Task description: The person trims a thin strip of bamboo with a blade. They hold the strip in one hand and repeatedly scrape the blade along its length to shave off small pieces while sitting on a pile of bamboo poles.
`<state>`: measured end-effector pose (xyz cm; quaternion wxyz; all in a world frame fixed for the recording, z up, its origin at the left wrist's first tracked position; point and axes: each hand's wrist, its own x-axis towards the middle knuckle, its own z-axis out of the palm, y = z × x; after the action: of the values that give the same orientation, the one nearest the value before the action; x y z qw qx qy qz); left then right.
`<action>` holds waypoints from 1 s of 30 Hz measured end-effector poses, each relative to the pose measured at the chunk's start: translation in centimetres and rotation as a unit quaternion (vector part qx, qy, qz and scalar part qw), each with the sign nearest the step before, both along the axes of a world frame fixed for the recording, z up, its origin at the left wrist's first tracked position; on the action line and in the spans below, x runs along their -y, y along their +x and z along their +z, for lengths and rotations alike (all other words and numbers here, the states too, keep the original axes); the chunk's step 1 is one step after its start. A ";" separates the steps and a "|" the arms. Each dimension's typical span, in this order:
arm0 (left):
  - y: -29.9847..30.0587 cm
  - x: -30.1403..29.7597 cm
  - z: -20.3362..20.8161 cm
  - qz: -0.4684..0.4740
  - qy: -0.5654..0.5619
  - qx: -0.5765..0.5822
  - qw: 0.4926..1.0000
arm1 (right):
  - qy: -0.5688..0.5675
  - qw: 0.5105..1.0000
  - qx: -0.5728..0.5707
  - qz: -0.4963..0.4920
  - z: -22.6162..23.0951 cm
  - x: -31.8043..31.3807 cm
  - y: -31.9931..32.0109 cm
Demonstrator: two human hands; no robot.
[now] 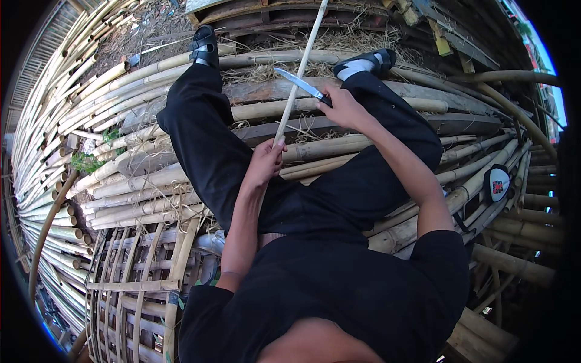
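Observation:
A long pale bamboo strip runs from my lap up past the top edge of the view. My left hand is closed round its lower part, between my thighs. In my right hand is a knife with a dark handle and a bare metal blade. The blade points up and to the left and crosses the strip; whether its edge touches the strip I cannot tell. Thin curled shavings lie on the poles between my legs.
I sit on bamboo poles, legs spread, in dark sandals. Many cut poles are stacked at the left. A slatted bamboo frame stands at the lower left. A dark-and-white cap-like item lies at the right. Wooden planks are at the far right.

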<state>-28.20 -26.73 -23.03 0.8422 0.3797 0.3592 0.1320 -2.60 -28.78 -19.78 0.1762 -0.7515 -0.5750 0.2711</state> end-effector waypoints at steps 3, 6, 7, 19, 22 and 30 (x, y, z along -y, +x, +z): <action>0.0 0.2 0.0 0.008 -0.003 -0.003 1.000 | -0.031 0.999 -0.024 0.000 0.7 0.8 -0.9; 0.1 0.0 -0.1 -0.001 0.002 -0.002 1.000 | 0.007 0.998 -0.055 0.023 -0.4 1.8 -1.1; 0.1 0.1 -0.3 -0.002 0.003 -0.006 1.000 | 0.008 0.998 -0.053 0.027 -0.5 2.0 -1.5; 0.2 0.0 -0.7 0.003 0.025 -0.012 1.000 | -0.009 0.996 0.088 0.024 -2.5 0.0 1.7; 0.1 -0.1 0.1 -0.011 -0.006 -0.007 1.000 | 0.014 0.997 0.064 0.045 -1.7 0.0 1.6; -0.2 0.2 -1.2 0.007 0.023 -0.019 1.000 | 0.000 0.992 0.102 0.070 -3.1 -0.5 2.1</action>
<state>-28.37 -26.96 -24.27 0.8255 0.3991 0.3741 0.1387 -0.48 -28.32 -22.89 0.0971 -0.7333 -0.6411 0.2045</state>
